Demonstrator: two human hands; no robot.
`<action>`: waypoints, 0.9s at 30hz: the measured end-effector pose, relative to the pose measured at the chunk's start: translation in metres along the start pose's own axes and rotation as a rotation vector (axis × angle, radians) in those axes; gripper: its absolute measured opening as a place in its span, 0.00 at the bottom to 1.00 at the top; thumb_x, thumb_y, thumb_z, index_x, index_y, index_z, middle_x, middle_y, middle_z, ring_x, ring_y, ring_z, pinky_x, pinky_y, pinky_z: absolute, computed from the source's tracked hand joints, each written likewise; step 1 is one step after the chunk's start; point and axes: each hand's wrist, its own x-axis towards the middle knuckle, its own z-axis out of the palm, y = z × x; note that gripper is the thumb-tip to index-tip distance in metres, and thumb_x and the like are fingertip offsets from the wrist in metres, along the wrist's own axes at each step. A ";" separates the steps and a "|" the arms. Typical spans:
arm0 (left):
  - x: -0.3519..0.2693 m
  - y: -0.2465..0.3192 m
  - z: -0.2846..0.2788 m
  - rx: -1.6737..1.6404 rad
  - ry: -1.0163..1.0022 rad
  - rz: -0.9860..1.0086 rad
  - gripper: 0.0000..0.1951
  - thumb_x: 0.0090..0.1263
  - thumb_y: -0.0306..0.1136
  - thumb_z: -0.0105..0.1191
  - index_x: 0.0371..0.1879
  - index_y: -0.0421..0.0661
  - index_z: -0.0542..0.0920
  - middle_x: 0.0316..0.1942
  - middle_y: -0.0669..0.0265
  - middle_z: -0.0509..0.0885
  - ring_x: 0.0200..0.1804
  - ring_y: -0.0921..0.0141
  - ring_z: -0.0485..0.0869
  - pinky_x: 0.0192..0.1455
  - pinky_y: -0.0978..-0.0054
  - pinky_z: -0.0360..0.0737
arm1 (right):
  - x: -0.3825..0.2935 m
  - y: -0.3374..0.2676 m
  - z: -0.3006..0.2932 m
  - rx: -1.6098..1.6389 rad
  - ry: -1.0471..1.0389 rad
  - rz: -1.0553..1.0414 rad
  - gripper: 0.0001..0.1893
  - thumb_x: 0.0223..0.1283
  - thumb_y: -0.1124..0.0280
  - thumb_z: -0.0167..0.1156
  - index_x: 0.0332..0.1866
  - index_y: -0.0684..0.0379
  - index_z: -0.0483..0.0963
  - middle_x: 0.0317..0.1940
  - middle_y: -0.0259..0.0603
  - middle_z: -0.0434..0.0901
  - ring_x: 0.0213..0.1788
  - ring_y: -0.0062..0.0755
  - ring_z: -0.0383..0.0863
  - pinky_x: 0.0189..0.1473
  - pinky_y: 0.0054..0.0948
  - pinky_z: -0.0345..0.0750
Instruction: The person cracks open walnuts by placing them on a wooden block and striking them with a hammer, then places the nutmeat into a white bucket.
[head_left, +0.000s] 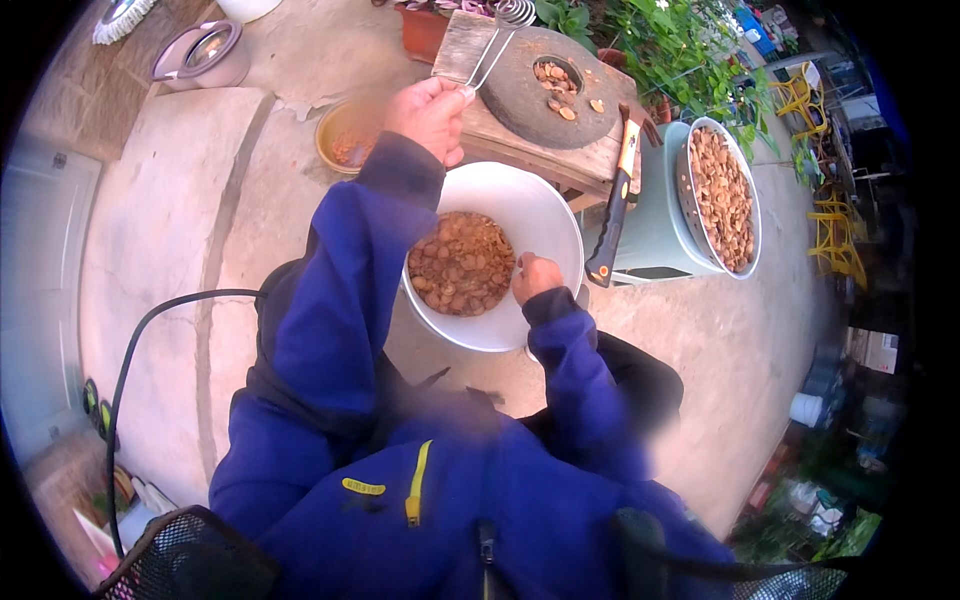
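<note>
My left hand (429, 118) grips the looped wire handle of a wire tool with a coiled head (516, 13), held up at the edge of a wooden bench (510, 156). Below it stands a large pale metal basin (544, 206). Many brown, flat, nut-like pieces (461, 262) lie in its bottom. Inside the basin's right side is my right hand (536, 277), its fingers curled beside the pieces; whether it holds one is hidden. A thick round stone (517, 112) rests on the bench, with similar pieces (556, 79) in and around its central hollow.
A hammer (619, 184) with a black and yellow handle leans at the bench's right. Past it, a perforated metal colander (684, 199) full of brown pieces sits on a pale green plastic stool (652, 225). A yellowish bowl (324, 139) holds small bits. Potted plants (667, 45) grow behind.
</note>
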 end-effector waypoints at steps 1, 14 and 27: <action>0.000 0.001 0.000 -0.003 -0.003 -0.002 0.05 0.69 0.32 0.53 0.34 0.47 0.73 0.14 0.78 0.60 0.13 0.81 0.55 0.16 0.79 0.57 | 0.002 0.006 0.010 -0.013 0.012 0.018 0.07 0.46 0.76 0.56 0.32 0.64 0.76 0.26 0.56 0.79 0.32 0.57 0.80 0.38 0.46 0.77; 0.003 -0.011 0.004 0.062 -0.024 -0.024 0.04 0.67 0.31 0.52 0.31 0.46 0.75 0.14 0.79 0.63 0.12 0.83 0.58 0.13 0.81 0.55 | -0.076 -0.055 -0.132 0.665 0.199 0.099 0.07 0.55 0.72 0.61 0.32 0.66 0.75 0.19 0.45 0.77 0.22 0.31 0.78 0.29 0.28 0.74; 0.027 -0.092 0.016 0.512 -0.041 0.159 0.06 0.66 0.29 0.54 0.27 0.42 0.79 0.15 0.77 0.68 0.17 0.84 0.62 0.18 0.82 0.57 | -0.079 0.009 -0.118 0.715 0.627 0.331 0.10 0.56 0.72 0.58 0.38 0.69 0.74 0.27 0.42 0.78 0.29 0.26 0.76 0.35 0.27 0.74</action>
